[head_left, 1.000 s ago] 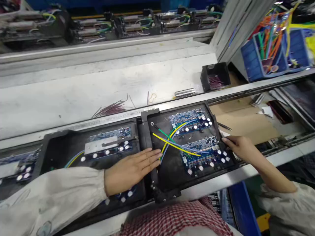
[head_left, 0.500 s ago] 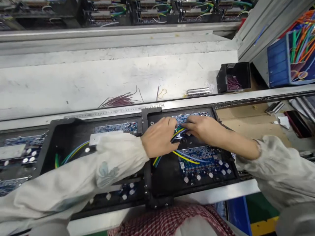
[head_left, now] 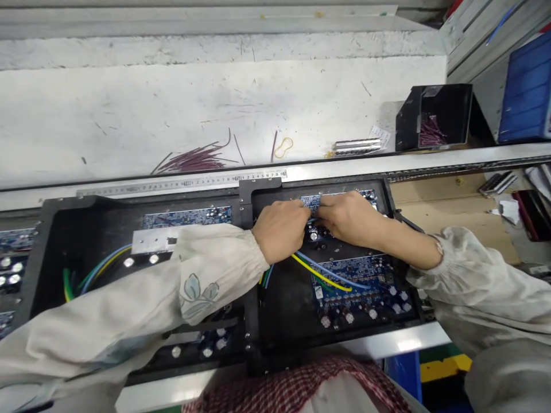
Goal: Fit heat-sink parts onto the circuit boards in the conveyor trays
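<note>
My left hand (head_left: 282, 229) is closed over the left part of a black tray (head_left: 284, 321); its fingertips are hidden from me. Close by on the right, my right hand (head_left: 348, 215) is closed in a pinch above the upper circuit board (head_left: 310, 202). Whatever lies between the fingers of either hand is covered. From under my left hand, a yellow wire (head_left: 321, 274) and a blue wire (head_left: 336, 273) curve across the lower circuit board (head_left: 353, 272), with a green wire beside them. More wire ends show below my left wrist.
A second tray (head_left: 60, 241) with boards and wires adjoins on the left. Behind the trays lie a ruler (head_left: 206, 181), loose dark-red tubes (head_left: 196, 159) and a rubber band (head_left: 283, 148). A black bin (head_left: 445, 115) and a blue crate (head_left: 527, 89) stand at the back right.
My view has tilted down and shifted. My hands have drawn their fingertips together at the upper board. The wires seen between my hands before are now covered there.
</note>
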`<action>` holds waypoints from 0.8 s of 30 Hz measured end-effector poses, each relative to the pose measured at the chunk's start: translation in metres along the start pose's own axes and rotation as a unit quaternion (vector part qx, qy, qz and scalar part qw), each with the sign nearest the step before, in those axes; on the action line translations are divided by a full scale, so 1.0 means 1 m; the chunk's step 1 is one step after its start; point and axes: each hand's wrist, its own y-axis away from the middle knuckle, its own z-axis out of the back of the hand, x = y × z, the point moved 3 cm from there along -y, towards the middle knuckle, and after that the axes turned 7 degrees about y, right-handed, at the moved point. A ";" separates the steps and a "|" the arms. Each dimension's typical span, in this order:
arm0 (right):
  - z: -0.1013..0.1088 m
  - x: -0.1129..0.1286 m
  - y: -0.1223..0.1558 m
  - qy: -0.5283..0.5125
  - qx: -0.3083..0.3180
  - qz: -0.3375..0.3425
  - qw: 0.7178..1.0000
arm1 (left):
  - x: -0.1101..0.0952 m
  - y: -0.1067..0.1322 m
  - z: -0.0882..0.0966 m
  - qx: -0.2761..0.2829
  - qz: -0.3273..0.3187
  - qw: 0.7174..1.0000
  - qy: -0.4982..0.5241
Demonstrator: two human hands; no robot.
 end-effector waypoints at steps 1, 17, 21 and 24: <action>0.000 -0.002 0.002 -0.015 -0.004 -0.001 1.000 | 0.001 -0.001 -0.001 -0.002 0.005 1.000 0.000; -0.012 -0.008 0.002 0.000 -0.031 -0.002 1.000 | 0.004 -0.006 -0.010 -0.033 0.001 0.999 -0.007; -0.001 0.000 0.000 0.000 -0.051 -0.034 0.998 | 0.002 -0.009 -0.007 -0.028 -0.022 0.999 -0.039; 0.022 -0.003 0.046 -0.024 -0.060 -0.097 0.993 | -0.003 -0.009 -0.004 -0.037 -0.024 0.997 -0.064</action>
